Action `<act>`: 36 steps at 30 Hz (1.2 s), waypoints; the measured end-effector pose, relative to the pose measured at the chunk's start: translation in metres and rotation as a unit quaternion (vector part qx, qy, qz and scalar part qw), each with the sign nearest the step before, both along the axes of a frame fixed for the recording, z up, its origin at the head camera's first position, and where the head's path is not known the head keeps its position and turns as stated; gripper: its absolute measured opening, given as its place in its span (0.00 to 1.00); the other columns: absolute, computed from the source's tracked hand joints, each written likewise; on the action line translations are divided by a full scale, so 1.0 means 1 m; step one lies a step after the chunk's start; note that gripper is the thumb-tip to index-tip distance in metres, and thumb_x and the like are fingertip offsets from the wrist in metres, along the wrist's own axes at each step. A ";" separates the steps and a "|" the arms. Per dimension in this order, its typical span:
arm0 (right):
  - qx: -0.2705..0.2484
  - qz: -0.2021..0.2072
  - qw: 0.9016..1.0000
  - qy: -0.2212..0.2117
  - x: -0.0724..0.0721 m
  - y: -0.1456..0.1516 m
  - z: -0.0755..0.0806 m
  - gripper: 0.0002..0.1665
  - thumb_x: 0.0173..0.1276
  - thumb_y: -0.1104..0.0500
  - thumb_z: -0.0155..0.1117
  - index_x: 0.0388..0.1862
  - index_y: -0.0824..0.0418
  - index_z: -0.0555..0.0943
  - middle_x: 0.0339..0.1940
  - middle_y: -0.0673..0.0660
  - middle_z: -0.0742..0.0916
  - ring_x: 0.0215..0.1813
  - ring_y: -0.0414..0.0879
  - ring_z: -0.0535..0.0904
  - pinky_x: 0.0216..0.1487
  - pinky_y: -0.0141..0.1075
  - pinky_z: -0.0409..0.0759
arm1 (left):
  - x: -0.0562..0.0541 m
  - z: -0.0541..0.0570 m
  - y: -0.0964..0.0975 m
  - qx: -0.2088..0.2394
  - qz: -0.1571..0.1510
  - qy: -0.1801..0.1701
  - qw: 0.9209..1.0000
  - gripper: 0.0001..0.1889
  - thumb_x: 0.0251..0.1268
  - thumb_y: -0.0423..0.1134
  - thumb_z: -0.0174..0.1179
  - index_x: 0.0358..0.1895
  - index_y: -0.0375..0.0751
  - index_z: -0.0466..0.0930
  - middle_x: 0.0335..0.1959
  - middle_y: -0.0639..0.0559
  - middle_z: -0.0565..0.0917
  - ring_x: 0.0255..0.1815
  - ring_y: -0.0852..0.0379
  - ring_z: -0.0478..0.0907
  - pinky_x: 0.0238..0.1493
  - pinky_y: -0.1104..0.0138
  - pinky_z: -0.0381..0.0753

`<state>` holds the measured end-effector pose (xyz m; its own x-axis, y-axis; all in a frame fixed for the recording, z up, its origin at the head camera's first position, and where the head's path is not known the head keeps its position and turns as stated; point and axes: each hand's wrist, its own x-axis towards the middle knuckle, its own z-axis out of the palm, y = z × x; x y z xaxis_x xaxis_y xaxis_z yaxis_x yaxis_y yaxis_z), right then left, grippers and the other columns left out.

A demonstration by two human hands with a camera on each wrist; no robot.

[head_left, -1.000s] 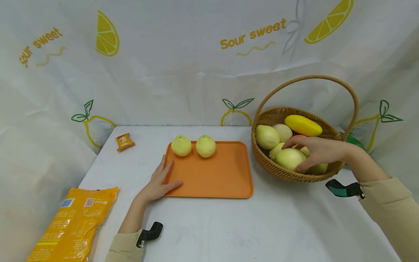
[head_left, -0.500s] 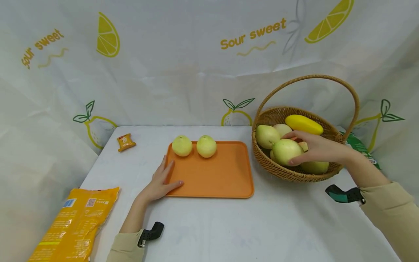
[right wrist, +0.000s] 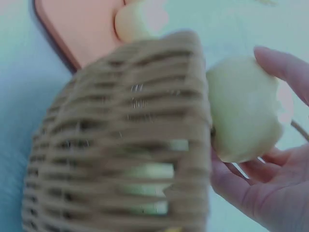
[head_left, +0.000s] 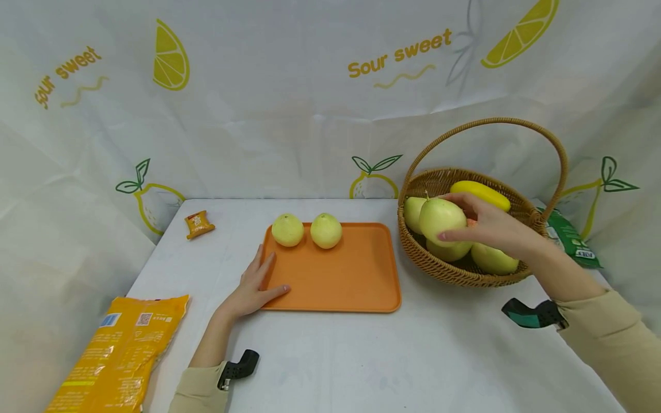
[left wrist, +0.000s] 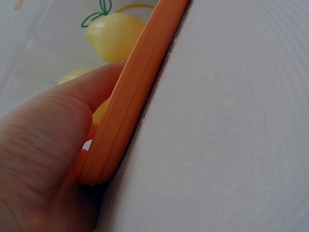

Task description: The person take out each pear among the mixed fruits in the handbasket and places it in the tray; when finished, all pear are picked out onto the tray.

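In the head view my right hand (head_left: 488,221) grips a pale green pear (head_left: 443,221), stem up, above the front left of a wicker basket (head_left: 439,274). The right wrist view shows fingers and thumb curled round that pear (right wrist: 244,108), beside the basket's wall (right wrist: 120,116). My left hand (head_left: 251,289) lies spread over the left edge of an orange tray (head_left: 335,281), thumb and fingers on its surface. Two more pears, a left one (head_left: 287,230) and a right one (head_left: 326,230), stand at the tray's back edge.
More pears (head_left: 493,259) and a yellow mango-like fruit (head_left: 480,195) lie in the basket, under its tall handle (head_left: 496,120). A green packet (head_left: 570,238) sits behind it at right. Left are a small orange snack packet (head_left: 198,224) and a large yellow bag (head_left: 116,350).
My right hand has taken hold of a pear among the fruit and lifted it up and leftward. The left hand stays on the tray.
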<state>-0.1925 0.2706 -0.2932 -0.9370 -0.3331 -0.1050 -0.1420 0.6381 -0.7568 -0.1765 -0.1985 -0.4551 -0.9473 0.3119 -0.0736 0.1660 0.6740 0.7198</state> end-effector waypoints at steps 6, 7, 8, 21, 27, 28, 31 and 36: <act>-0.052 -0.046 0.997 -0.027 0.001 -0.016 0.001 0.51 0.66 0.50 0.68 0.79 0.61 0.51 0.68 0.65 0.69 0.63 0.58 0.69 0.55 0.43 0.74 | 0.000 0.000 -0.001 0.001 0.001 -0.002 1.000 0.49 0.65 0.55 0.62 0.79 0.40 0.43 0.79 0.41 0.29 0.77 0.36 0.30 0.70 0.37 0.35; -0.065 -0.051 0.996 -0.035 0.001 -0.019 0.001 0.51 0.67 0.50 0.68 0.79 0.60 0.50 0.68 0.65 0.69 0.62 0.57 0.69 0.56 0.43 0.73 | 0.001 0.000 -0.001 0.001 0.002 -0.002 1.000 0.49 0.65 0.55 0.62 0.79 0.40 0.43 0.79 0.41 0.29 0.77 0.36 0.30 0.70 0.37 0.35; -0.078 -0.055 0.995 -0.041 0.001 -0.021 0.000 0.51 0.67 0.51 0.67 0.79 0.60 0.50 0.68 0.65 0.69 0.62 0.56 0.68 0.56 0.43 0.73 | 0.001 0.001 -0.001 0.000 0.002 -0.002 1.000 0.49 0.65 0.55 0.62 0.79 0.40 0.43 0.79 0.42 0.29 0.77 0.36 0.30 0.70 0.37 0.35; -0.151 -0.074 0.985 -0.037 0.001 -0.056 -0.010 0.51 0.65 0.53 0.69 0.78 0.61 0.51 0.71 0.62 0.66 0.67 0.54 0.65 0.66 0.48 0.64 | 0.000 0.000 0.000 0.004 0.003 -0.007 1.000 0.49 0.64 0.56 0.63 0.79 0.42 0.43 0.79 0.44 0.29 0.77 0.37 0.30 0.70 0.37 0.36; -0.185 -0.076 0.978 -0.052 0.001 -0.072 -0.013 0.53 0.65 0.54 0.69 0.79 0.59 0.48 0.71 0.62 0.66 0.68 0.56 0.64 0.68 0.51 0.62 | 0.000 -0.001 -0.001 0.005 0.002 -0.006 1.000 0.49 0.64 0.56 0.63 0.79 0.41 0.43 0.79 0.44 0.29 0.77 0.37 0.30 0.70 0.37 0.37; -0.192 -0.075 0.977 -0.056 0.001 -0.075 -0.013 0.53 0.65 0.54 0.69 0.79 0.59 0.48 0.71 0.62 0.67 0.67 0.55 0.64 0.68 0.50 0.63 | 0.000 -0.001 -0.001 0.006 0.001 -0.006 1.000 0.49 0.64 0.56 0.63 0.79 0.41 0.43 0.79 0.44 0.29 0.77 0.37 0.30 0.70 0.36 0.37; -0.207 -0.072 0.974 -0.061 0.001 -0.082 -0.015 0.52 0.65 0.56 0.69 0.79 0.59 0.49 0.70 0.61 0.68 0.65 0.53 0.66 0.66 0.45 0.65 | 0.000 -0.001 -0.001 0.008 0.000 -0.006 1.000 0.49 0.64 0.56 0.63 0.79 0.41 0.43 0.79 0.45 0.29 0.77 0.36 0.30 0.70 0.36 0.38; -0.208 -0.066 0.974 -0.062 0.001 -0.094 -0.020 0.54 0.64 0.55 0.70 0.79 0.60 0.48 0.71 0.60 0.68 0.65 0.54 0.67 0.66 0.44 0.68 | -0.001 -0.001 -0.001 0.007 0.002 -0.008 1.000 0.50 0.63 0.57 0.63 0.79 0.42 0.43 0.79 0.46 0.29 0.77 0.37 0.30 0.70 0.36 0.39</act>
<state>-0.1915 0.1771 -0.3132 -0.9635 -0.2478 -0.1009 0.0288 0.2787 -0.9599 -0.1771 -0.1996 -0.4556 -0.9476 0.3083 -0.0836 0.1517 0.6645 0.7318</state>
